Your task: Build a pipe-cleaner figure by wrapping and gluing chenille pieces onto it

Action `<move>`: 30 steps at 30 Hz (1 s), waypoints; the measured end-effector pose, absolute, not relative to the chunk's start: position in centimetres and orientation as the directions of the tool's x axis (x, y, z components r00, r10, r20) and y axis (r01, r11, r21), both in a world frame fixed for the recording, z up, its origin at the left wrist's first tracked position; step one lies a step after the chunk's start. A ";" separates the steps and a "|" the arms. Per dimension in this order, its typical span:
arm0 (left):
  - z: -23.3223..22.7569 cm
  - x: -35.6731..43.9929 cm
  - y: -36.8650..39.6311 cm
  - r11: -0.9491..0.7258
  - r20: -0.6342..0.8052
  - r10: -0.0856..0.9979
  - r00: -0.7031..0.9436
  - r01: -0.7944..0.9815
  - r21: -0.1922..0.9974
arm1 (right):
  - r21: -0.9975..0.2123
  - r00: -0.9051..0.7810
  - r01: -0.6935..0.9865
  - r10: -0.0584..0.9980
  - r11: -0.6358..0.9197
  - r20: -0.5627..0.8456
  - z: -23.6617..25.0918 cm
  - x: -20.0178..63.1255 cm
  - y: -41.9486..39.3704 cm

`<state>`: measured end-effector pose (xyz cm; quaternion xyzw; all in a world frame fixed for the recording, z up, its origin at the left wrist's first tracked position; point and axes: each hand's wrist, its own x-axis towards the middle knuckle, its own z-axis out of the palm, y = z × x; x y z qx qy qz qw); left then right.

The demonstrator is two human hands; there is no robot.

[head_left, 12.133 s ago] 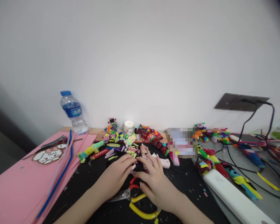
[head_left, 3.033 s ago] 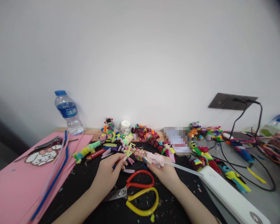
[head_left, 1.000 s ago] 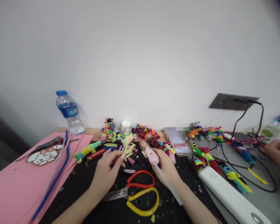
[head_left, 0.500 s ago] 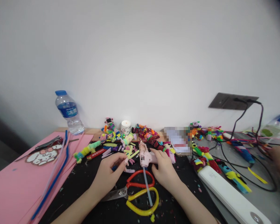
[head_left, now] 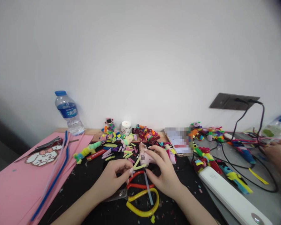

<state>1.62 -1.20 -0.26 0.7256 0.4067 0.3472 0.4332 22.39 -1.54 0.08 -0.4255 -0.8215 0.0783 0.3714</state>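
Note:
My left hand (head_left: 120, 175) pinches pale yellow-green pipe cleaner pieces (head_left: 139, 167) that form a V, over the red handle of the scissors. The fingers of my right hand (head_left: 164, 173) are spread around the near side of a pink glue gun (head_left: 144, 157), close to the V's right end; I cannot tell whether they touch it. A translucent glue stick (head_left: 148, 190) sticks out of the gun toward me. Beneath lie scissors (head_left: 142, 213) with one red and one yellow handle loop, their blade partly hidden by my left hand. Short cut pipe cleaner pieces (head_left: 128, 154) are scattered behind.
Pink sheets (head_left: 11, 193) with long pipe cleaners (head_left: 48, 200) cover the left. A water bottle (head_left: 70, 114) stands against the wall. Several pipe cleaner figures, a phone (head_left: 179, 142) and a white long device (head_left: 231, 195) lie around the black mat (head_left: 79, 193). Another person's hand (head_left: 277, 156) is far right.
My left hand has moved right with the yellow-green pieces, which now form a V. My right hand has shifted from the glue gun's handle nearer to these pieces, its fingers spread.

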 end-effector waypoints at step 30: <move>-0.6 1.8 -1.3 -0.271 0.086 0.861 0.502 0.309 0.911 | -0.357 -0.510 0.605 0.691 0.712 0.512 -0.5 22.3 -1.4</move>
